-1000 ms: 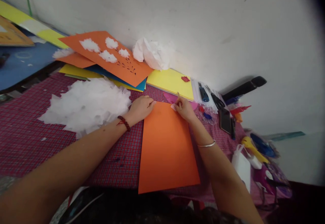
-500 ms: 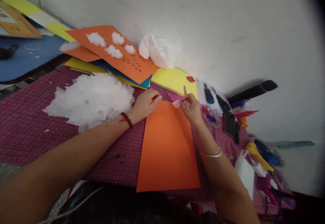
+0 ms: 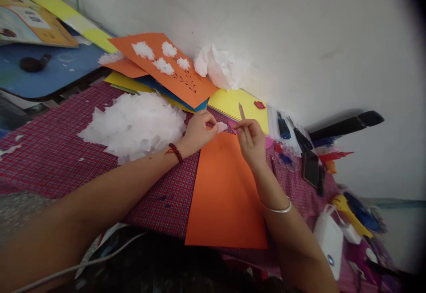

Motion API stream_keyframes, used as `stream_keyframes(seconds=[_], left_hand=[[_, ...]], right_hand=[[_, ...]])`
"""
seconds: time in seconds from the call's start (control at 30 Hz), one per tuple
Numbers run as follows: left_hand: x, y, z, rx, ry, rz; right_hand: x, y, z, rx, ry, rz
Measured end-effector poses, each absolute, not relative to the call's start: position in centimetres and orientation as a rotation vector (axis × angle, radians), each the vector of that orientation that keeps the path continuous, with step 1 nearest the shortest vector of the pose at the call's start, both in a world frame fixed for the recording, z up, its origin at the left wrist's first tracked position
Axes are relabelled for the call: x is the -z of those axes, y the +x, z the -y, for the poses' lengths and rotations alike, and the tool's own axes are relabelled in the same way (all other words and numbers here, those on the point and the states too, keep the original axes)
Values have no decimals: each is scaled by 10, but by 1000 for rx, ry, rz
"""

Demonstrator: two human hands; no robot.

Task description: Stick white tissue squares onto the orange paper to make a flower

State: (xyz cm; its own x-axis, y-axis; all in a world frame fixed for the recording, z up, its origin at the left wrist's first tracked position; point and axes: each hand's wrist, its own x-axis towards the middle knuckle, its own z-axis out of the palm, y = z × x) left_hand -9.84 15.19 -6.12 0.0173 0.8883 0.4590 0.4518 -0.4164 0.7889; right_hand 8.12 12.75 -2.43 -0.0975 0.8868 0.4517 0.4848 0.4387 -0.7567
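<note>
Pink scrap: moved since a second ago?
Yes. The pink scrap passed from the right hand to the left hand, leftward along the orange sheet's top edge.

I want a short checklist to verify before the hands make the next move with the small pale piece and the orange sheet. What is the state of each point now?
1. Left hand pinches the small pale piece between its fingertips: ok.
2. Right hand holds the thin stick, tip pointing up and away from the piece: ok.
3. Orange sheet lies flat on the checked cloth, bare in the middle: ok.
4. Near edge of the sheet reaches the table edge; whether it overhangs: cannot tell.
5. White fluff pile lies beside the left wrist, off the sheet: ok.
6. Glue on the piece or the stick: cannot tell.
</note>
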Motion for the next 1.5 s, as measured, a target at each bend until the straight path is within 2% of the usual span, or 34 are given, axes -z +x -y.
stream_keyframes(seconds=[0.2, 0.4, 0.57, 1.07, 1.5], left_hand=[[67, -105, -165, -1378, 1918, -1517], [75, -98, -162, -933, 2133, -1458], [72, -99, -160, -778, 2157, -1481], [73, -100, -159, -849, 2236, -1334], [76, -100, -162, -717, 2320, -1242]], right_hand=[[42, 105, -134, -877, -1147, 1373], [72, 117, -136, -1196, -1103, 1098], [77, 122, -141, -1368, -1016, 945], [74, 125, -145, -1467, -962, 908], [74, 124, -145, -1494, -944, 910]])
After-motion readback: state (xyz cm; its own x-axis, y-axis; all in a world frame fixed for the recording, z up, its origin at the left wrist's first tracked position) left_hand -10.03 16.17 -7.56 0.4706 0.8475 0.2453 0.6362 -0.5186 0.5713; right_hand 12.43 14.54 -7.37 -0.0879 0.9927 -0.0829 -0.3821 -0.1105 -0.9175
